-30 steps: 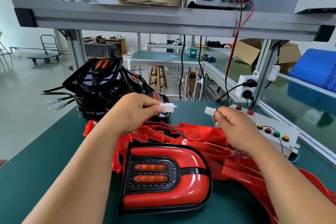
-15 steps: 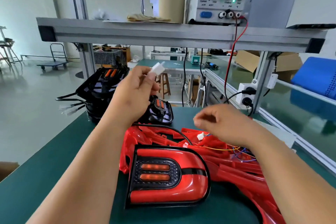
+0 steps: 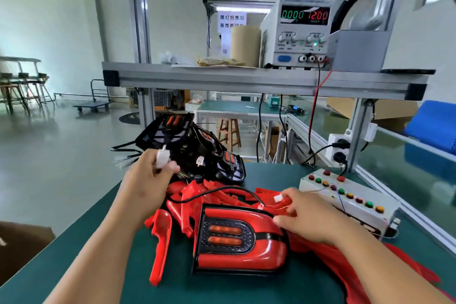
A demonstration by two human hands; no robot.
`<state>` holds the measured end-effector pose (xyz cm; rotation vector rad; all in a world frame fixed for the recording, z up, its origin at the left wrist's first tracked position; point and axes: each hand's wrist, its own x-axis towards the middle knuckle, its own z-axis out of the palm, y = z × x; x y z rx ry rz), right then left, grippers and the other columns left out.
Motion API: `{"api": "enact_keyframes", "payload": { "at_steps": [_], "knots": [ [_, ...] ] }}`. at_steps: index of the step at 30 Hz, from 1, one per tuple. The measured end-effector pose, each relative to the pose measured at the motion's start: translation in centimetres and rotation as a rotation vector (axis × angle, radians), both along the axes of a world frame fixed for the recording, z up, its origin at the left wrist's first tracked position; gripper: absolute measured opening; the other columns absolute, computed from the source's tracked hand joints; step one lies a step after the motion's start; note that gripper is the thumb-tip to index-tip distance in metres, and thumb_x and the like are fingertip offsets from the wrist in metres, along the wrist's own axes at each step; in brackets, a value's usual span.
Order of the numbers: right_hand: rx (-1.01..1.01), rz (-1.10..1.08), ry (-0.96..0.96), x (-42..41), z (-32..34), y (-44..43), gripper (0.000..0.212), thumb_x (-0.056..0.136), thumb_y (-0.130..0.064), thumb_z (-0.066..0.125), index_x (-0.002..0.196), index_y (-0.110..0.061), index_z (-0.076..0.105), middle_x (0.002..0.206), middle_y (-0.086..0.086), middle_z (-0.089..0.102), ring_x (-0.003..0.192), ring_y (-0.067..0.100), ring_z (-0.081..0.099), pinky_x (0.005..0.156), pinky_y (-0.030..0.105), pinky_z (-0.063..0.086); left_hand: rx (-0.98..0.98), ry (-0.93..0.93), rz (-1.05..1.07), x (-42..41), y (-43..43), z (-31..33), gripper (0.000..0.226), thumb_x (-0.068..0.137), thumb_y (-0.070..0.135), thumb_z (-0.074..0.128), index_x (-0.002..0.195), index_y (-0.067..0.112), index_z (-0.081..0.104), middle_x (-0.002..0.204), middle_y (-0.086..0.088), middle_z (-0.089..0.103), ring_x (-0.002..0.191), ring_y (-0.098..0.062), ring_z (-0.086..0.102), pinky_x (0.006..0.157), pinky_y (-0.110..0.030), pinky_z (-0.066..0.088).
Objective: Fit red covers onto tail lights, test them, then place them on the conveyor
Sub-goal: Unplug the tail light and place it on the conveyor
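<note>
1. The left hand point(image 3: 148, 180) is raised over the far left of the tabletop point(image 3: 86, 254) with its wrist cocked. Its fingers are clamped on a white plug point(image 3: 162, 157), just in front of the stack of black tail lights point(image 3: 187, 140).
2. The black cable point(image 3: 209, 191) appears to run from that plug down to the light. Lifting the plug higher would probably pull the cable taut and drag the light, or hook it on a loose red cover point(image 3: 160, 242).
3. The covered tail light point(image 3: 237, 239) lies flat on the near middle of the tabletop, touching the pile of covers. A pull from either side could skew it.
4. The right hand point(image 3: 308, 217) lies low and palm down over the light's upper right corner, with its fingers loosely curled. One fingertip meets a second white connector point(image 3: 278, 198). Blur hides whether it pinches the connector or only touches it.
5. Thin wires lead to the test box point(image 3: 345, 201) just beside. A hasty reach could snag them or mate the plugs askew.
</note>
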<state>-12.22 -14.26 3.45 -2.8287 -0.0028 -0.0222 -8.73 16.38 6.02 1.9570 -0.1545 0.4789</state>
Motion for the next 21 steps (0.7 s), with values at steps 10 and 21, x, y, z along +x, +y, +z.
{"api": "enact_keyframes", "payload": {
  "at_steps": [10, 21],
  "knots": [
    [-0.056, 0.247, 0.236, -1.4, -2.7, 3.2, 0.140, 0.048, -0.074, 0.080, 0.143, -0.051, -0.021, 0.152, -0.019, -0.035, 0.148, 0.024, -0.015, 0.118, 0.051, 0.010, -0.688, 0.084, 0.020, -2.5, 1.2, -5.3, 0.023, 0.101, 0.012, 0.049, 0.081, 0.020, 0.041, 0.089, -0.011, 0.073, 0.104, -0.036, 0.065, 0.083, -0.043, 0.051],
    [0.245, 0.217, -0.153, -2.3, -5.5, 4.0, 0.124, 0.047, -0.074, 0.074, 0.145, -0.039, 0.007, 0.126, -0.036, -0.001, 0.128, 0.000, 0.015, 0.106, 0.023, 0.027, -1.097, 0.361, 0.121, -6.8, -2.1, -8.3, 0.018, 0.100, 0.012, 0.051, 0.082, 0.011, 0.048, 0.065, -0.016, 0.052, 0.077, -0.019, 0.059, 0.076, -0.035, 0.045]
  ]
}}
